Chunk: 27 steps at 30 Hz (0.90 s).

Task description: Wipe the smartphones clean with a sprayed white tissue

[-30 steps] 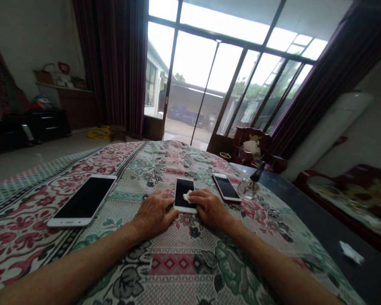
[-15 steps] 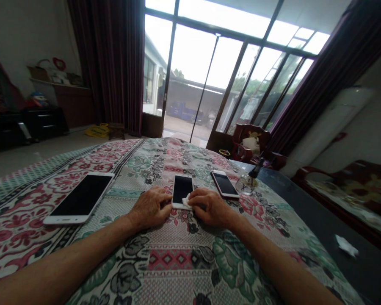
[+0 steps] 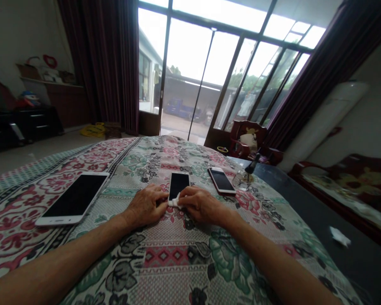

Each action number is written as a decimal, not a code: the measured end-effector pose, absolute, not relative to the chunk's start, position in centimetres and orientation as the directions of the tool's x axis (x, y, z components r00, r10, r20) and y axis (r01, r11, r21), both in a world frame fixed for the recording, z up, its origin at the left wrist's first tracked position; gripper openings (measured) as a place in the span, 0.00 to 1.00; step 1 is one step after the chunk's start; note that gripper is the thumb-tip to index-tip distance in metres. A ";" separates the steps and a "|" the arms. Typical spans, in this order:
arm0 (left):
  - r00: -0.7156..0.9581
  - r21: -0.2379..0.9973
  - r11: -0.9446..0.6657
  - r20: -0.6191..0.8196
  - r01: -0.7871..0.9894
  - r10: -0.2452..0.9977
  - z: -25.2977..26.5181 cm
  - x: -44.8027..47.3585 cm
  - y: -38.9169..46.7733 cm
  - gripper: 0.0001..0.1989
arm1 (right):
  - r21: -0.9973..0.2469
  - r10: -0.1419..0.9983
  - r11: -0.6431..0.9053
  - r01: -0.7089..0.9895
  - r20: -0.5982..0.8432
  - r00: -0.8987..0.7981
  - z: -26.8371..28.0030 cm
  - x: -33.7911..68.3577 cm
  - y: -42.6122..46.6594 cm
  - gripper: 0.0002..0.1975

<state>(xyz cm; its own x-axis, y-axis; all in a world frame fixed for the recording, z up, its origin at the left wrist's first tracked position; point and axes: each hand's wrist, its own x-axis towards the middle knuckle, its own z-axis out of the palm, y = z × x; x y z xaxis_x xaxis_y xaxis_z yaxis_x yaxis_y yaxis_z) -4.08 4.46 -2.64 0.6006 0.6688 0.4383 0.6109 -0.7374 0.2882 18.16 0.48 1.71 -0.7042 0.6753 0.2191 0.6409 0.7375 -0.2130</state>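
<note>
A small white smartphone (image 3: 179,183) with a dark screen lies on the patterned tablecloth in front of me. My left hand (image 3: 147,204) steadies it, with fingers and thumb closed against its left edge. Pinched in my right hand (image 3: 200,204) is a crumpled white tissue (image 3: 174,202), pressed on the lower end of the screen. My right fingers hide part of the phone's lower right side. To the left lies a larger white smartphone (image 3: 74,198), and right of centre another white smartphone (image 3: 221,181) rests face up.
A clear glass bottle (image 3: 243,179) with a dark top stands beyond the right phone. The floral tablecloth (image 3: 168,279) covers the table up to a dark surface (image 3: 314,216) on the right, where another crumpled tissue (image 3: 339,236) lies. Chairs and a glass door are farther back.
My right hand has moved left with the tissue across the lower end of the small phone. My left hand stays at the phone's edge. The whole view has shifted slightly.
</note>
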 end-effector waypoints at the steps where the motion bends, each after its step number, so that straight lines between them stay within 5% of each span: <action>1: 0.601 0.288 -0.736 0.436 0.612 0.670 -2.6 -4.1 4.4 0.10 | -0.215 0.676 0.736 0.642 0.200 -0.709 1.9 18.5 0.5 0.16; 27: 0.587 0.278 -0.728 0.446 0.626 0.676 -2.8 -3.9 4.4 0.09 | -0.142 0.686 0.727 0.672 0.160 -0.709 2.6 17.0 0.3 0.15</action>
